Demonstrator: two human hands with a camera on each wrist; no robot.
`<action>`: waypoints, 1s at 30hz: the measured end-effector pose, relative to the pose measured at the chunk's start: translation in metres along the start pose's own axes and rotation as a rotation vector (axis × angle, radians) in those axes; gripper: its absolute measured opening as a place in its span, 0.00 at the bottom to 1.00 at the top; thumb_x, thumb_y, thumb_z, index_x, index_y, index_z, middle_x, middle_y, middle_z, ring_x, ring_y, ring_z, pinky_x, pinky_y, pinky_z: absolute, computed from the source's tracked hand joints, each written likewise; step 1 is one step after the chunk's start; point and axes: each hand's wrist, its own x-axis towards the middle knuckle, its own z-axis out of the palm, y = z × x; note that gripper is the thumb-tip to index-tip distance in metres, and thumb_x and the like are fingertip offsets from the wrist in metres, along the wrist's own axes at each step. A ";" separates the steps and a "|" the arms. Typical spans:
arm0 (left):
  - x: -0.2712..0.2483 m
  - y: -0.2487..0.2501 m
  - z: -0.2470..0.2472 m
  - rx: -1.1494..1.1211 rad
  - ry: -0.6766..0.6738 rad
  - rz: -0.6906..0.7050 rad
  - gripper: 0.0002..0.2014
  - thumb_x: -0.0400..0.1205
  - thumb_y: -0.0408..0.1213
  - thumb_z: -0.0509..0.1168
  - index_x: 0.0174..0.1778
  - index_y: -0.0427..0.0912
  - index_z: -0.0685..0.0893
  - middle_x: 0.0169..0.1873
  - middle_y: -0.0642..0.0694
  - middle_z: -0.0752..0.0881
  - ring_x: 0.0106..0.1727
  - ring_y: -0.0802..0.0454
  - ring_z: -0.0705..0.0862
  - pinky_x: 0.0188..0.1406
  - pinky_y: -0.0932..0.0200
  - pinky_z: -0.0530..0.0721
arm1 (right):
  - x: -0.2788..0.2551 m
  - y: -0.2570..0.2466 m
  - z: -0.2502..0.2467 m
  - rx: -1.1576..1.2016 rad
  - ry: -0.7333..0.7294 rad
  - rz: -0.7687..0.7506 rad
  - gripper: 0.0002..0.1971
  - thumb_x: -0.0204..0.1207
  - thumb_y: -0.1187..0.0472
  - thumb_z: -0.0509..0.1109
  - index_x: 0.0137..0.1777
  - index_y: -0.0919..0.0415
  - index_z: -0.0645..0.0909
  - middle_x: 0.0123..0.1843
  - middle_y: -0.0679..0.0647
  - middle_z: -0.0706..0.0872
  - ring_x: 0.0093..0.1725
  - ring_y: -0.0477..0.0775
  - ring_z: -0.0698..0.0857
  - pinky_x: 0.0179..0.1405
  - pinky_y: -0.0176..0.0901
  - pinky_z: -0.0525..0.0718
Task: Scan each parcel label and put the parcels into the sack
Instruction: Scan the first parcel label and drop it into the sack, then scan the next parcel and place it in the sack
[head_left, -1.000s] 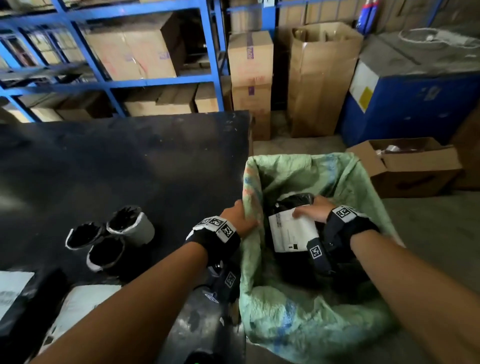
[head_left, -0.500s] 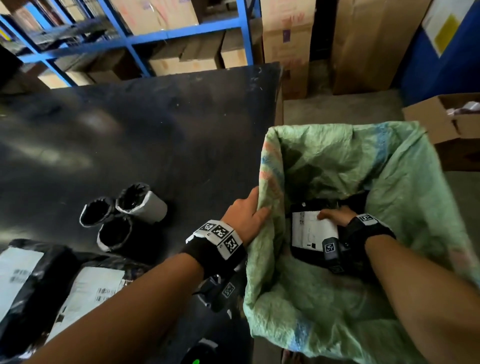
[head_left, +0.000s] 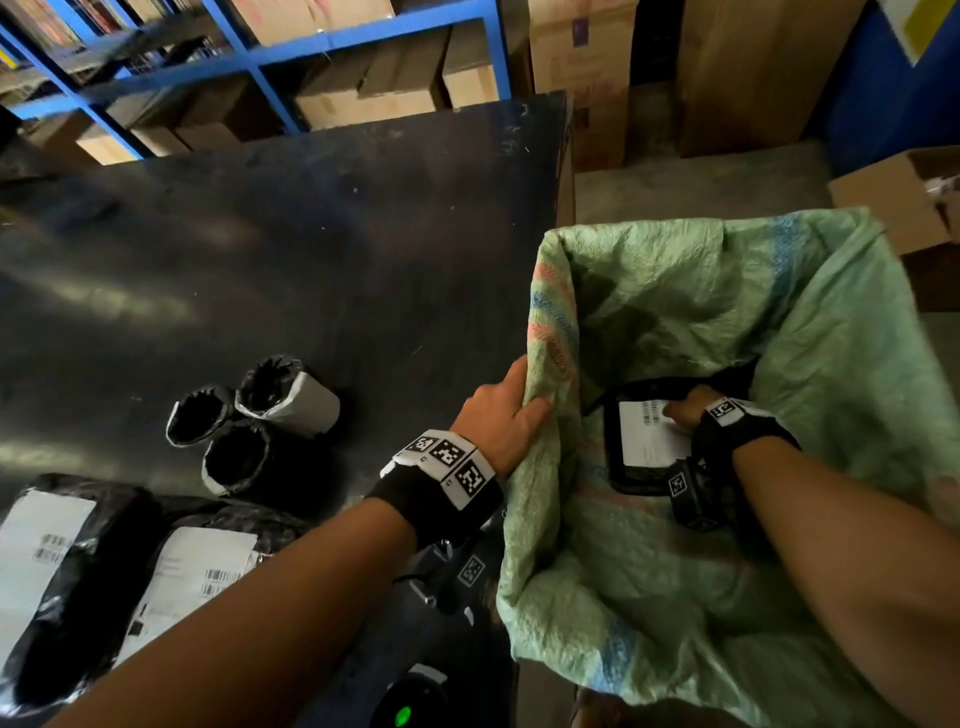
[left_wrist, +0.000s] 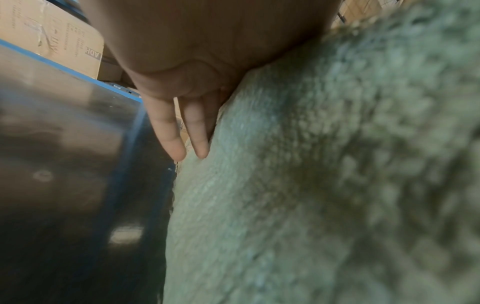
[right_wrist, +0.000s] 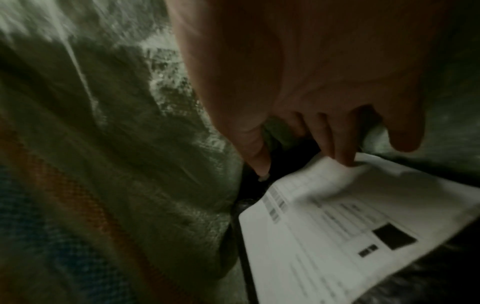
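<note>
A green woven sack (head_left: 551, 291) hangs open beside the black table (head_left: 322, 249). My left hand (head_left: 501, 410) pinches the sack's left rim, thumb inside and fingers outside; in the left wrist view the fingers (left_wrist: 179, 133) lie along the sack's cloth (left_wrist: 311, 185). Down inside the sack my right hand (head_left: 685, 413) holds a black parcel (head_left: 644, 441) by the far end of its white label. In the right wrist view the fingers (right_wrist: 337, 148) curl onto the label of the parcel (right_wrist: 337, 226) and the thumb is at its left edge.
Two black parcels with white labels (head_left: 47, 561) (head_left: 197, 566) lie at the table's near left. Three small rolled packets (head_left: 249, 421) stand mid-table. A scanner with a green light (head_left: 408, 709) sits at the bottom edge. Blue shelving (head_left: 260, 57) and cardboard boxes (head_left: 898, 197) stand behind.
My right hand has carried the parcel lower into the sack. My left hand keeps hold of the sack's rim. The head view has tilted down towards the table and sack.
</note>
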 end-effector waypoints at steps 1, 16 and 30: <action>0.000 0.000 0.000 -0.007 0.008 0.000 0.36 0.73 0.54 0.48 0.81 0.50 0.61 0.63 0.38 0.84 0.62 0.37 0.82 0.65 0.44 0.79 | -0.003 -0.004 -0.001 -0.017 0.000 -0.027 0.26 0.79 0.55 0.66 0.73 0.70 0.74 0.74 0.69 0.76 0.70 0.67 0.78 0.68 0.51 0.77; -0.020 -0.007 -0.018 0.248 0.051 0.047 0.30 0.84 0.61 0.49 0.68 0.39 0.71 0.60 0.36 0.83 0.58 0.36 0.84 0.55 0.46 0.82 | -0.159 -0.100 -0.049 0.143 0.115 -0.338 0.16 0.76 0.56 0.71 0.52 0.71 0.86 0.50 0.64 0.91 0.50 0.63 0.90 0.57 0.57 0.87; -0.163 -0.179 -0.142 0.319 0.250 0.065 0.25 0.82 0.53 0.62 0.67 0.38 0.80 0.65 0.36 0.83 0.68 0.36 0.80 0.64 0.51 0.77 | -0.401 -0.144 0.069 0.018 0.464 -0.481 0.06 0.74 0.52 0.71 0.46 0.52 0.82 0.48 0.56 0.90 0.52 0.58 0.88 0.58 0.51 0.83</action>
